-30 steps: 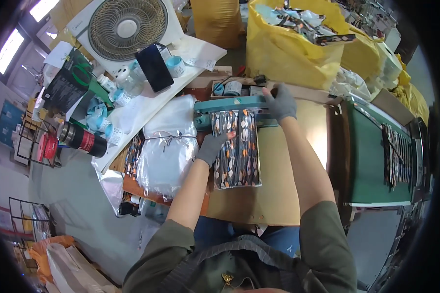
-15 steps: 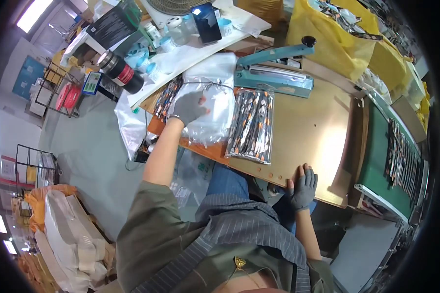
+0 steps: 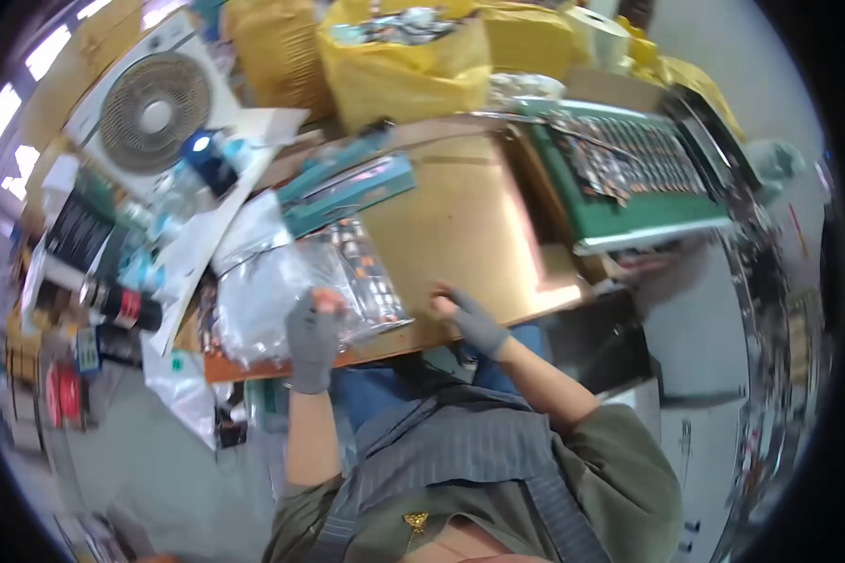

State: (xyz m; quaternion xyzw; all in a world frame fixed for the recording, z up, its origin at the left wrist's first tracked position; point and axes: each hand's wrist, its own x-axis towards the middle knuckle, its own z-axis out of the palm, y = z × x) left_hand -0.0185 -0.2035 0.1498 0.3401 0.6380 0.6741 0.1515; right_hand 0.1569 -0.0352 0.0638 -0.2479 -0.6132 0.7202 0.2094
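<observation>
The picture is blurred by motion. My left hand point(image 3: 312, 340), in a grey glove, grips the near edge of a clear plastic packet point(image 3: 366, 272) that holds dark, narrow items. The packet lies on the wooden table point(image 3: 469, 225), beside a heap of clear bags point(image 3: 258, 291). My right hand point(image 3: 474, 321), also gloved, rests with its fingers apart on the table's front edge, just right of the packet, and holds nothing. A teal bar-shaped sealing machine point(image 3: 347, 188) stands behind the packet.
A green tray point(image 3: 648, 178) of small parts sits at the table's right. Yellow sacks point(image 3: 404, 56) stand at the back, a white fan point(image 3: 155, 103) at the back left. Bottles and clutter point(image 3: 122, 305) crowd the left side. Grey floor lies below.
My left hand has come back from the heap of bags to the packet's near edge. My right hand has risen from below the table to its front edge. The view has swung.
</observation>
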